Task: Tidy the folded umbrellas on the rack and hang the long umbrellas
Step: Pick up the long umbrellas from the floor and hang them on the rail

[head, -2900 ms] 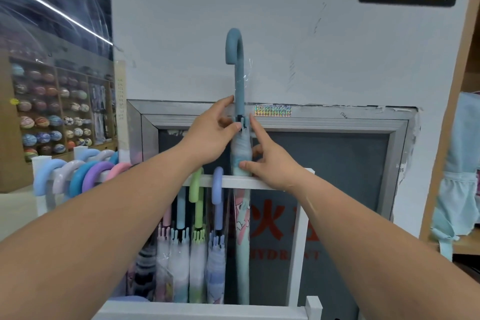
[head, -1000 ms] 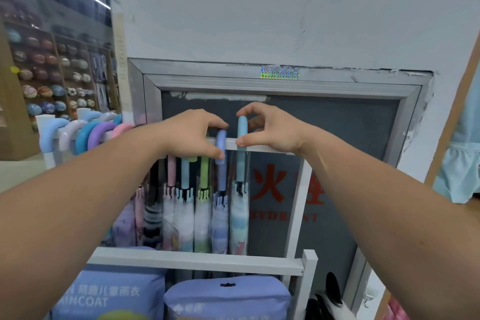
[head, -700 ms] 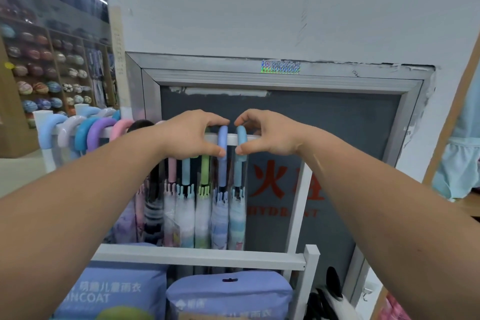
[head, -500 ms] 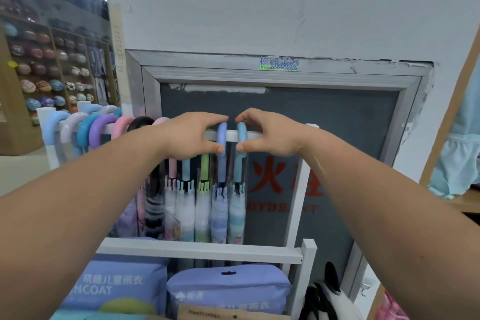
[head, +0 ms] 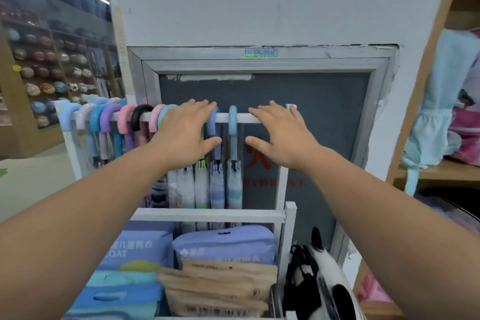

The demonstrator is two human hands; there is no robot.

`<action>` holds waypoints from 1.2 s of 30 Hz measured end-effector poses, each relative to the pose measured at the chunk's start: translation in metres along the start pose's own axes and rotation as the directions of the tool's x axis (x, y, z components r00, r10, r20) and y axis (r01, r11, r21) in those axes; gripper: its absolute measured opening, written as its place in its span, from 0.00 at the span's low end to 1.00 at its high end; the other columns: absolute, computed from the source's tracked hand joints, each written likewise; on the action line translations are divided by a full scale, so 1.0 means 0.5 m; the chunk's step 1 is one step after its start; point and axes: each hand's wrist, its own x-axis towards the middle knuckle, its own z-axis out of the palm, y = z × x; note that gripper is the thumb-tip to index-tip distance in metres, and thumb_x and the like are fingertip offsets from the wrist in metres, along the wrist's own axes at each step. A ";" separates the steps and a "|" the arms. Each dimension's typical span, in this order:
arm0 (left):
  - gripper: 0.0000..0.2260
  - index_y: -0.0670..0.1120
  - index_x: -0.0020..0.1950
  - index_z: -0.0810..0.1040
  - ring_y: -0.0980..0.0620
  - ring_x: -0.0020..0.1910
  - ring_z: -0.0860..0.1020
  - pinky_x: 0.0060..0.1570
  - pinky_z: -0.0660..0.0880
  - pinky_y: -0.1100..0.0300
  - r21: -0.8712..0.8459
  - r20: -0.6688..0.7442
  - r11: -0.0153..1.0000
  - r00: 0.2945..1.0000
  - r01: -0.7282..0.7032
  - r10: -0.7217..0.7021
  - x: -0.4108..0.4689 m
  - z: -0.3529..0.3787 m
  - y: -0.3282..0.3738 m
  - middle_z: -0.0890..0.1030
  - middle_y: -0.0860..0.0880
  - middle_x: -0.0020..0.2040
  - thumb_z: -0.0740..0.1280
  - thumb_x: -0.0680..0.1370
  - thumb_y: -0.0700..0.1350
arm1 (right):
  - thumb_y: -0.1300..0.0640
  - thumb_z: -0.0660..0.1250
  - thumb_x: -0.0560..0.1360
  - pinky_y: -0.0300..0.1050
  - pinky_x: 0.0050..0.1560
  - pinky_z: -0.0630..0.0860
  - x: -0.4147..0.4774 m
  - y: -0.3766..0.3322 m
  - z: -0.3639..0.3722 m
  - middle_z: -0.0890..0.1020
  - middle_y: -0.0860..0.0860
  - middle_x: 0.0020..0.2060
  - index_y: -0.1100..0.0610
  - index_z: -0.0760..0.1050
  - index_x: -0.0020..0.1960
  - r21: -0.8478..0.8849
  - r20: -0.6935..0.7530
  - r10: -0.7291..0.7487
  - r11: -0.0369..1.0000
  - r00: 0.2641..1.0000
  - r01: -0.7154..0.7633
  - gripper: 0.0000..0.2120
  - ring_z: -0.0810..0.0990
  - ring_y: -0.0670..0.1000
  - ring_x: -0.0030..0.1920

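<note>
A row of long umbrellas hangs by coloured hook handles on the white rack rail (head: 249,117). The light-blue-handled umbrella (head: 233,125) hangs at the right end of the row, with a periwinkle-handled one (head: 213,127) just left of it. My left hand (head: 185,134) hovers spread over the handles left of these, holding nothing. My right hand (head: 279,132) is spread just right of the light-blue handle, fingers straight and near the rail, apart from the umbrella.
Packaged raincoats (head: 132,252) and brown paper bags (head: 220,286) fill the lower rack shelf. A black-and-white bag (head: 324,275) sits at the rack's right foot. A grey hydrant cabinet door (head: 306,101) stands behind. Wooden shelving with clothing (head: 446,101) stands right.
The light-blue umbrella was lowered and hooked onto the rail. Both hands then let go of the handles and opened, drawing slightly apart.
</note>
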 end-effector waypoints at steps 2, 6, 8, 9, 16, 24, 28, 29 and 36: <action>0.36 0.51 0.80 0.60 0.43 0.80 0.58 0.75 0.59 0.40 -0.012 -0.008 0.998 0.998 -0.064 0.064 -0.022 -0.005 0.022 0.63 0.47 0.80 0.70 0.77 0.59 | 0.36 0.59 0.79 0.59 0.79 0.46 -0.051 -0.004 -0.017 0.64 0.49 0.78 0.47 0.60 0.78 -0.048 -0.011 0.031 0.998 0.999 -0.031 0.31 0.53 0.53 0.80; 0.34 0.48 0.77 0.67 0.41 0.74 0.67 0.72 0.63 0.46 -0.062 -0.034 0.972 0.974 -0.227 0.226 -0.074 0.004 0.087 0.70 0.45 0.75 0.72 0.75 0.58 | 0.35 0.61 0.78 0.61 0.78 0.51 -0.183 -0.009 -0.046 0.66 0.48 0.76 0.45 0.63 0.77 -0.071 0.015 0.209 0.976 0.978 -0.208 0.30 0.56 0.54 0.79; 0.34 0.49 0.78 0.66 0.42 0.74 0.66 0.73 0.63 0.46 -0.097 0.020 0.955 0.959 -0.280 0.283 -0.107 0.024 0.127 0.69 0.45 0.76 0.71 0.75 0.59 | 0.35 0.62 0.77 0.62 0.76 0.55 -0.266 -0.011 -0.058 0.68 0.48 0.75 0.45 0.64 0.76 -0.092 0.044 0.315 0.946 0.948 -0.310 0.30 0.59 0.54 0.79; 0.34 0.49 0.77 0.67 0.42 0.74 0.67 0.73 0.63 0.47 -0.112 0.046 0.946 0.949 -0.306 0.312 -0.124 0.038 0.148 0.69 0.45 0.75 0.71 0.75 0.60 | 0.35 0.62 0.77 0.62 0.75 0.57 -0.310 -0.012 -0.064 0.68 0.49 0.75 0.45 0.65 0.76 -0.118 0.062 0.363 0.928 0.930 -0.354 0.30 0.61 0.55 0.78; 0.35 0.50 0.76 0.69 0.39 0.71 0.69 0.70 0.67 0.44 -0.275 0.220 0.874 0.859 -0.400 0.463 -0.249 0.134 0.375 0.71 0.45 0.73 0.71 0.72 0.62 | 0.35 0.64 0.76 0.59 0.71 0.62 -0.666 -0.008 -0.141 0.69 0.50 0.73 0.45 0.66 0.75 -0.303 0.173 0.630 0.765 0.757 -0.568 0.31 0.65 0.56 0.73; 0.36 0.51 0.74 0.71 0.41 0.70 0.69 0.70 0.66 0.48 -0.398 0.313 0.780 0.728 -0.482 0.610 -0.407 0.232 0.754 0.73 0.47 0.72 0.65 0.70 0.66 | 0.35 0.63 0.76 0.56 0.70 0.61 -1.114 0.060 -0.226 0.67 0.49 0.74 0.43 0.67 0.74 -0.365 0.248 0.854 0.519 0.457 -0.773 0.28 0.67 0.58 0.72; 0.34 0.52 0.76 0.68 0.41 0.70 0.69 0.69 0.65 0.49 -0.441 0.382 0.764 0.673 -0.470 0.634 -0.497 0.316 0.944 0.72 0.47 0.73 0.70 0.73 0.63 | 0.35 0.63 0.76 0.54 0.71 0.62 -1.332 0.117 -0.233 0.66 0.48 0.75 0.42 0.66 0.74 -0.391 0.329 0.897 0.415 0.297 -0.821 0.28 0.65 0.56 0.73; 0.34 0.51 0.76 0.68 0.41 0.70 0.69 0.69 0.66 0.49 -0.451 0.406 0.768 0.662 -0.454 0.630 -0.520 0.338 0.985 0.72 0.47 0.73 0.70 0.74 0.62 | 0.35 0.63 0.76 0.54 0.71 0.62 -1.378 0.130 -0.230 0.65 0.48 0.75 0.42 0.66 0.74 -0.402 0.352 0.899 0.398 0.262 -0.825 0.29 0.65 0.56 0.73; 0.32 0.50 0.78 0.64 0.43 0.72 0.66 0.69 0.67 0.49 -0.506 0.597 0.792 0.524 -0.341 0.607 -0.673 0.519 1.135 0.69 0.47 0.74 0.69 0.77 0.60 | 0.35 0.62 0.76 0.56 0.71 0.62 -1.584 0.216 -0.144 0.66 0.49 0.75 0.42 0.66 0.74 -0.421 0.509 0.853 0.362 0.115 -0.832 0.29 0.64 0.57 0.74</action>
